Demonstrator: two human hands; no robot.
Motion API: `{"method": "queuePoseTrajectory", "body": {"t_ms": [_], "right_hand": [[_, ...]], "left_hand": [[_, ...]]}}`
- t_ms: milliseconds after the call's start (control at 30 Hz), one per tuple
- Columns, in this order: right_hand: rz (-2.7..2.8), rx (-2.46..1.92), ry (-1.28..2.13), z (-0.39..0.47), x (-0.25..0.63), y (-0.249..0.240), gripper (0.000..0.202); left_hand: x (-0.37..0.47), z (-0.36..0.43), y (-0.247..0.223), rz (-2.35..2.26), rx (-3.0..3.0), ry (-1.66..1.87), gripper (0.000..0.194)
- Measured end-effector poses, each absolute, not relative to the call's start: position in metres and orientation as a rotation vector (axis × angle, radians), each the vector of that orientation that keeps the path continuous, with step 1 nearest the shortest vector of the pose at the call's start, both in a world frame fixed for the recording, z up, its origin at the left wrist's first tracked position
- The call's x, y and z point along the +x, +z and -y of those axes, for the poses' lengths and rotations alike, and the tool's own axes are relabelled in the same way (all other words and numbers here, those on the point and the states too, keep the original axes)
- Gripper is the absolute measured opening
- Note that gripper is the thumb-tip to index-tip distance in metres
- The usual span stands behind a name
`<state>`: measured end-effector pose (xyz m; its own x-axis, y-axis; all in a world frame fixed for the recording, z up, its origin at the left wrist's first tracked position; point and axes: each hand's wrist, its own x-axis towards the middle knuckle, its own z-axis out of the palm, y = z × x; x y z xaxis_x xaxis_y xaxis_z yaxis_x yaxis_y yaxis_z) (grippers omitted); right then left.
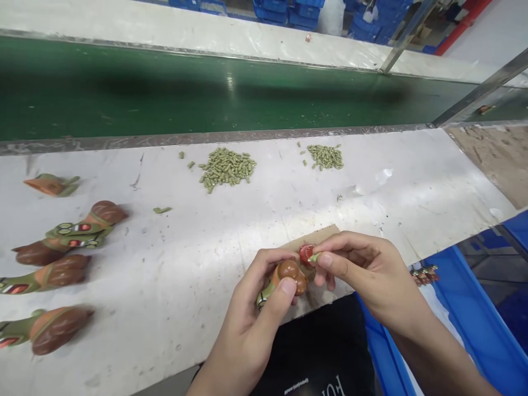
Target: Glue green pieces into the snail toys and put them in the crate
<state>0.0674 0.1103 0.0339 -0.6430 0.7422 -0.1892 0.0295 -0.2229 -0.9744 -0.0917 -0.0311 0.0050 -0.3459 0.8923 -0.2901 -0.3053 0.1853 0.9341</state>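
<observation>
Assembly looks only partly done: one small brown and green plastic toy figure [284, 278] is in hand at the near edge of the tabletop [256, 220], while several similar brown, green and orange figures [74, 234] lie in a loose column at the left, and whether those are finished cannot be told. The left hand [251, 313] is curled closed around the held figure, thumb pressed over its rounded brown top. The right hand [363, 269] is pinched shut, thumb and forefinger gripping a small green peg [315, 257] right against a round red part [306, 253] at the figure's far end; whether the peg is already seated is not clear. Judging from the two heaps of green plastic pegs [226, 166] farther back on the tabletop, a good deal of work appears to remain. A brown cardboard piece [313, 235] lies under the hands. Beyond runs a green conveyor belt [165, 93], and a blue plastic bin [466, 308] sits at the near right.
</observation>
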Motion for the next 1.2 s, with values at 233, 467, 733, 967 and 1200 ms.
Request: {"method": "queuePoseTrajectory", "body": {"t_ms": [233, 467, 733, 967, 1200], "right_hand": [[1.668, -1.022, 1.715, -0.108, 0.078, 0.039, 0.009], [2.14, -1.081, 1.056, -0.108, 0.089, 0.025, 0.015], [2.254, -1.045, 1.03, -0.104, 0.088, 0.02, 0.019], [2.089, -1.067, 1.104, -0.102, 0.087, 0.022, 0.015], [1.567, -1.086, 1.612, -0.09, 0.082, 0.026, 0.007]], "left_hand": [[-0.089, 0.031, 0.001, -1.396, 0.714, 1.399, 0.032], [-0.087, 0.035, -0.001, -1.455, 0.619, 1.405, 0.033], [-0.084, 0.033, -0.004, -1.464, 0.668, 1.38, 0.034], [-0.087, 0.031, -0.012, -1.42, 0.789, 1.38, 0.029], [-0.08, 0.028, -0.012, -1.368, 0.793, 1.428, 0.019]]}}
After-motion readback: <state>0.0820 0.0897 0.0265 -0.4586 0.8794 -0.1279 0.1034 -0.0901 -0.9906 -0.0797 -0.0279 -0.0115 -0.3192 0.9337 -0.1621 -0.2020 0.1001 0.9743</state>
